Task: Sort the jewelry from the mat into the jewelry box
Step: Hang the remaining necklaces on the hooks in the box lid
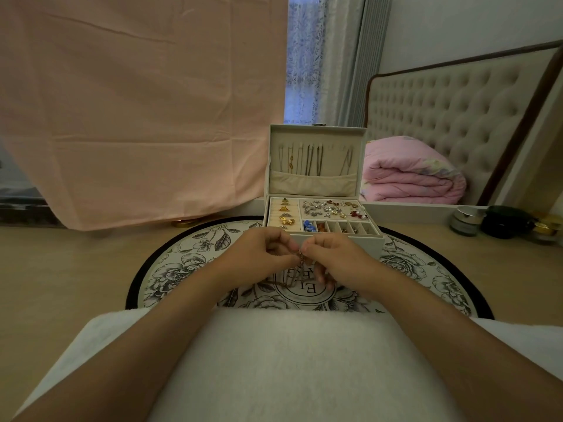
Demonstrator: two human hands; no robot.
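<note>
— That round floral mat (182,263), what's on it?

— The jewelry box (373,243), at the far edge, open, with its lid upright.

— And the hands?

— Just in front of the box. The left hand (262,254) and right hand (338,260) have their fingers curled, with the fingertips of both pinching one thin chain (295,277) between them.

— Which way does it run?

— It hangs lengthwise from the pinch towards the mat. I can't tell where its lower end lies.

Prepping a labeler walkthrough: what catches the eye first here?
Centre frame, the left hand and right hand pinch a thin chain between them above the round floral mat. Just behind stands the open jewelry box, necklaces hanging in its upright lid, rings at left and earrings at right below. A pink sheet fills the upper left.
</note>
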